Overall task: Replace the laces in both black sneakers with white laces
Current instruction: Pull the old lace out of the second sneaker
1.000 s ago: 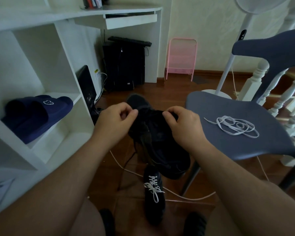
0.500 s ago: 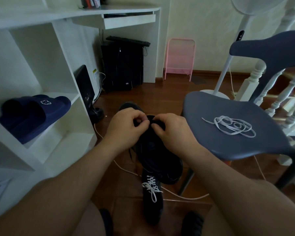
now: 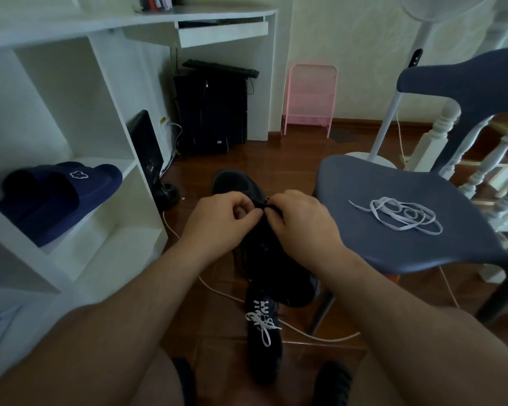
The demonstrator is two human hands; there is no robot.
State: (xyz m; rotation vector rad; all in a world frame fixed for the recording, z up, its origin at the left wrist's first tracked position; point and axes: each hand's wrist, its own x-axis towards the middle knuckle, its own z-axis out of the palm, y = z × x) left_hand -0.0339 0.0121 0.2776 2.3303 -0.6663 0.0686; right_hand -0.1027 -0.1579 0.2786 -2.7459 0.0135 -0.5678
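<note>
At far left a white shelf unit (image 3: 71, 159) holds a pair of navy slides (image 3: 59, 197). Toward the middle, the left hand (image 3: 220, 221) has its fingers curled, pinching the black lace (image 3: 269, 207) at the top of a black sneaker (image 3: 270, 253) held up over the floor. Just right of it the right hand (image 3: 302, 224) pinches the same lace. By the look of it, the old lace is being worked loose, so this shoe is not yet relaced. Near, on the wooden floor (image 3: 276, 159), the other sneaker (image 3: 263, 332) already wears a white lace: about half done. To the right a loose white lace (image 3: 399, 216) lies on the seat of a blue-grey chair (image 3: 393, 230), presumably waiting. Far behind stand a white worktop, a computer tower (image 3: 211, 112) and a pink rack (image 3: 310, 98).
</note>
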